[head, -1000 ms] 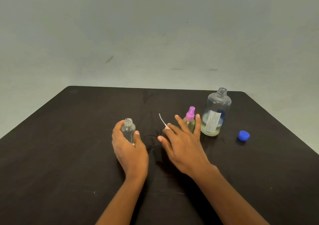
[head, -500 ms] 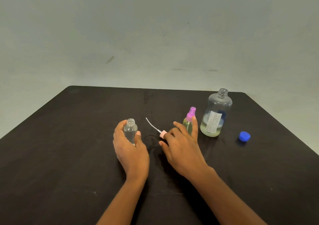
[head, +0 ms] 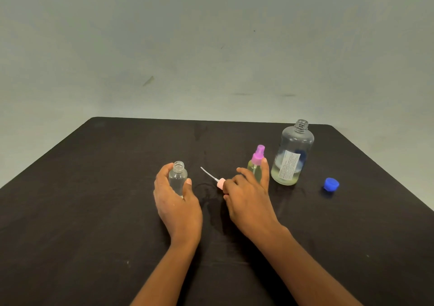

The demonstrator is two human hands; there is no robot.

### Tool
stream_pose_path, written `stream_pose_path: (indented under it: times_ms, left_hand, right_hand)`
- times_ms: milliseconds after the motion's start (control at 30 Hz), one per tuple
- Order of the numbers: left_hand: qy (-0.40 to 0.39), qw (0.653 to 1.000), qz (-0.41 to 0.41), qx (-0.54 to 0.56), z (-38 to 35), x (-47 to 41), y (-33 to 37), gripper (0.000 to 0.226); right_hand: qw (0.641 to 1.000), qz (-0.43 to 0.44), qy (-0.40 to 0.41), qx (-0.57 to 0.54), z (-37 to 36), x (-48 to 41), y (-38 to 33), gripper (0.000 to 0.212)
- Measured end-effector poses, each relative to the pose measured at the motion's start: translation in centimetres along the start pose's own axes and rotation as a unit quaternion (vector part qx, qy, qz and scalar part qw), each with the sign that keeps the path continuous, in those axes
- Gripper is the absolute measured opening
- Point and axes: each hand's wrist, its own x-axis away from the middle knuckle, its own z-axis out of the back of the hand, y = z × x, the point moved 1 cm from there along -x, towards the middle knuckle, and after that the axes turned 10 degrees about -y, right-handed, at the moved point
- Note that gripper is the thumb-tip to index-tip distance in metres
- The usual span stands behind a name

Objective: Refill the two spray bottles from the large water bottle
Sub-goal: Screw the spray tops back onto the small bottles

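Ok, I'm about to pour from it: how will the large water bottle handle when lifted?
The large water bottle is probably light for its size: liquid fills only its bottom part. Its mouth is uncapped, the blue cap lying apart, so tipping would likely spill. Its smooth clear wall may be slippery.

Bare indoor room: black table against plain grey wall.

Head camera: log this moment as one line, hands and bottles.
left hand grips open small bottle | right hand pinches pink pump | second spray bottle capped | large bottle uncapped, low | blue cap on table
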Motion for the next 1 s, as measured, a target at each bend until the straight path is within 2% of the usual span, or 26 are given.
stream_pose_path:
  times_ms: [167,300,467,533,600,667,767,867,1000]
  left_hand:
    - [-0.003,1.000,-0.003,-0.002,0.0,0.1,0.2,0.041]
    - [-0.002,1.000,-0.002,0.001,0.0,0.1,0.1,0.040]
    - [-0.003,1.000,-0.005,-0.001,0.0,0.1,0.1,0.041]
    - [-0.004,1.000,-0.004,0.000,0.0,0.1,0.1,0.041]
    - [-0.007,1.000,-0.004,0.004,0.0,0.1,0.0,0.041]
    - [-0.008,1.000,-0.009,0.009,0.0,0.1,0.0,0.040]
    - [-0.017,1.000,-0.018,0.011,0.0,0.3,0.1,0.040]
    - [-0.035,0.999,-0.030,0.003,-0.2,0.4,0.1,0.040]
    - [-0.050,0.998,-0.040,-0.011,-0.3,0.6,0.3,0.041]
  right_hand:
    - [0.999,-0.013,0.031,-0.015,0.7,-0.2,0.2,0.027]
    - [1.000,-0.006,0.012,-0.011,0.1,0.0,0.0,0.020]
    - [1.000,-0.013,-0.005,-0.026,0.2,0.0,-0.2,0.030]
    - [0.999,-0.018,0.021,-0.042,0.6,0.0,-0.2,0.029]
    - [0.994,-0.028,0.083,-0.069,1.3,-0.1,0.0,0.021]
    - [0.975,-0.035,0.161,-0.148,2.2,0.0,0.2,0.015]
    - [0.917,-0.038,0.258,-0.301,3.8,0.2,0.5,0.018]
    - [0.891,-0.033,0.300,-0.340,4.4,0.2,0.9,0.021]
    - [0.876,-0.019,0.311,-0.368,4.6,0.2,1.1,0.021]
